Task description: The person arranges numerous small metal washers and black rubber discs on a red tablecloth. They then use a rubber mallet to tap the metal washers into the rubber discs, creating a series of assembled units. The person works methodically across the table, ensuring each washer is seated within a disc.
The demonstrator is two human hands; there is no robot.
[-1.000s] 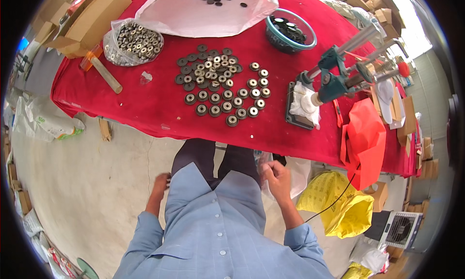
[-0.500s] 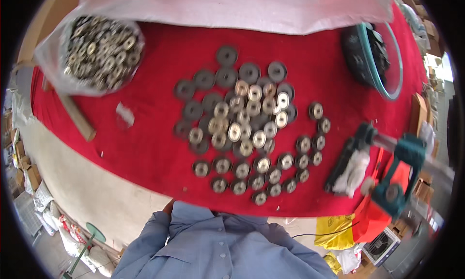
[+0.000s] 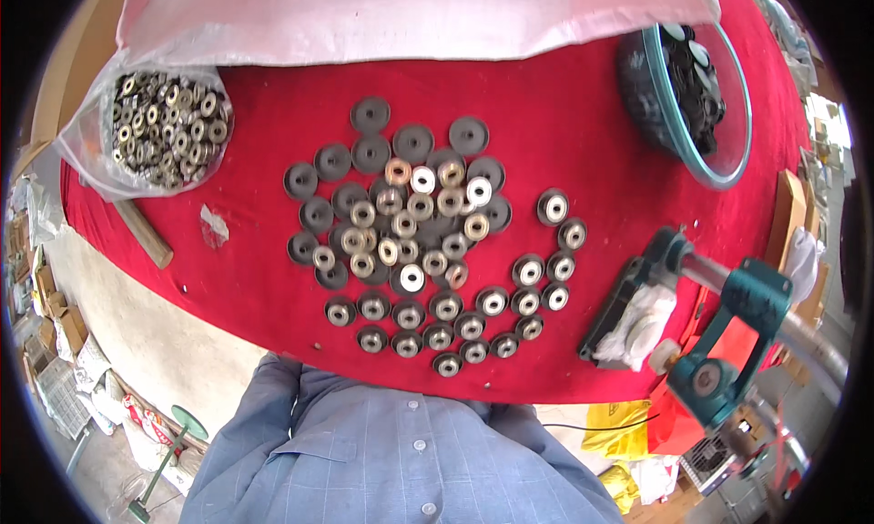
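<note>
Neither of my hands shows; both blue sleeves [image 3: 273,392] hang down beside my body, below the table edge. On the red cloth [image 3: 246,251] in front of me lies a loose cluster of flat black discs [image 3: 413,142] with small metal rings like bearings [image 3: 421,205] lying on and among them. Nearer to me, curving up to the right, are rows of black discs with a metal ring set at the centre [image 3: 446,305]. Which thing either hand touches, if any, is hidden.
A clear plastic bag of metal rings [image 3: 173,137] sits at the far left, beside a wooden stick [image 3: 146,234]. A teal-rimmed basin [image 3: 674,128] holds black parts at the far right. A green clamp on a metal bar [image 3: 728,342] juts over the right edge. White sheeting [image 3: 419,19] covers the back.
The view has swung slightly, so the discs and rings appear farther left. A sliver of hand by my left sleeve has gone out of sight. The pieces keep the same layout.
</note>
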